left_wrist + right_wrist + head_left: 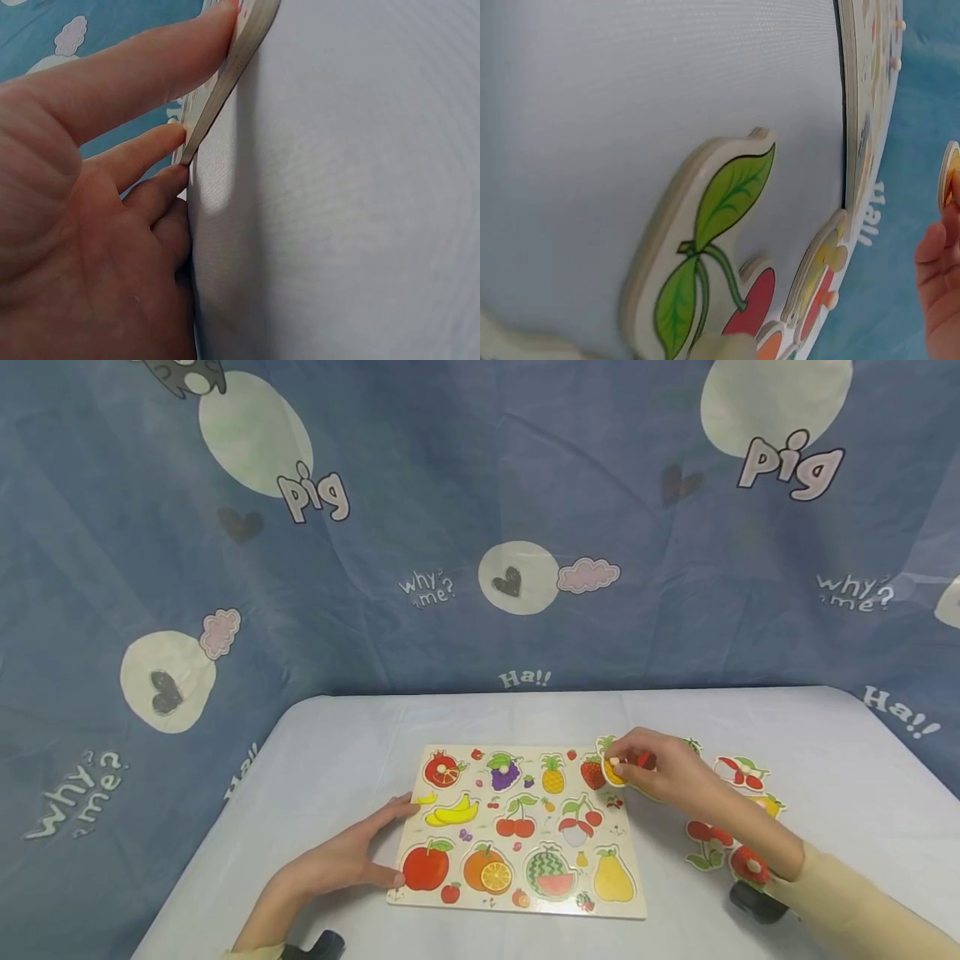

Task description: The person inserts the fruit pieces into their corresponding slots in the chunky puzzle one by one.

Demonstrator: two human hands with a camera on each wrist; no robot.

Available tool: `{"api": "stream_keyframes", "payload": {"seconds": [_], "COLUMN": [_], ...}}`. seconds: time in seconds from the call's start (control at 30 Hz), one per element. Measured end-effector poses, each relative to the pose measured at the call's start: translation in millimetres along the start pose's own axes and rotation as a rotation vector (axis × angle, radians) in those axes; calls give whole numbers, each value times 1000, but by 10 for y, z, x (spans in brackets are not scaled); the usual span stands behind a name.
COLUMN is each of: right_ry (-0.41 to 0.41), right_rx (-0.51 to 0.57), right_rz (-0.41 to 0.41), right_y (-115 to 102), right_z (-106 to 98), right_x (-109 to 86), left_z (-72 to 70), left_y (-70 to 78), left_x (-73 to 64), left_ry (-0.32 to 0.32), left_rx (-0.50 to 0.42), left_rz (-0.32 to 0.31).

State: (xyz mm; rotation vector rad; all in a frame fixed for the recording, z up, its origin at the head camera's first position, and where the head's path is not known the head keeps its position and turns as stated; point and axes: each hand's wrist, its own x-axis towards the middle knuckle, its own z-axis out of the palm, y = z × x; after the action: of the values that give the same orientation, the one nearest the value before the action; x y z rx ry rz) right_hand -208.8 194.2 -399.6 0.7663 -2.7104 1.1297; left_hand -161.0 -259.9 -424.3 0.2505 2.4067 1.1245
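A pale wooden fruit puzzle board (416, 893) lies flat on the table, printed with several fruits. My left hand (337, 856) rests at its left side: the thumb touches the face near the red apple, and the fingertips touch the edge higher up. In the left wrist view, the thumb (150, 67) and fingers lie extended against the board's edge (232, 75). My right hand (667, 768) pinches a pineapple puzzle piece (611, 775) by its knob, over the board's upper right corner beside the printed strawberry. The pomegranate (438, 770) and grapes (504, 774) on the board show knobs.
Loose knobbed pieces lie right of the board, around and partly under my right forearm: a cherry piece (705, 839), a round red piece (750, 865), a lychee piece (741, 772) and a yellow piece (768, 804). A blue patterned curtain (450, 643) hangs behind the white table (360, 727).
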Motion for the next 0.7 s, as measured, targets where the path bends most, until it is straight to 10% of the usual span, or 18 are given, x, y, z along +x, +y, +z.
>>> {"api": "stream_keyframes", "payload": {"seconds": [0.7], "right_ry": [-27], "right_rx": [60], "right_rz": [-21], "right_y": [-9], "right_z": [178], "right_x": [214], "left_z": [1], "left_y": [13], "left_x": [-3], "left_ry": [-3], "left_rx": [-8], "left_rz": [-3]}}
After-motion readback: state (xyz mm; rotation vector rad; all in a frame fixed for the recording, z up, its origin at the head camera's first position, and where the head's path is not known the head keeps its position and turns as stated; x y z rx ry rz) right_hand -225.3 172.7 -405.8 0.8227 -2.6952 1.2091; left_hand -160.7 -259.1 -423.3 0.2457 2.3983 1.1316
